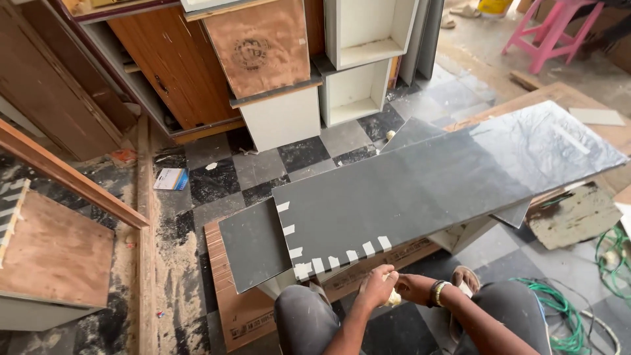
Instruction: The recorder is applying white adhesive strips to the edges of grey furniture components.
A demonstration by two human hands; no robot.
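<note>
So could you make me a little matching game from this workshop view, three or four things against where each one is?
Things:
1. pink stool
2. green cable
3. strips of pale tape
4. hands

Places:
A. along the grey panel's near corner edges
B. top right, far off
C. floor at lower right
D. together just below the panel's near edge

Pairs: 1-B, 2-C, 3-A, 4-D

The small pale thing (pixel 393 299) is mostly hidden between the left hand (pixel 376 287) and the right hand (pixel 414 286), so what it is cannot be told. The pink stool (pixel 552 29) is cut off at the top edge. The knees leave the picture at the bottom.
</note>
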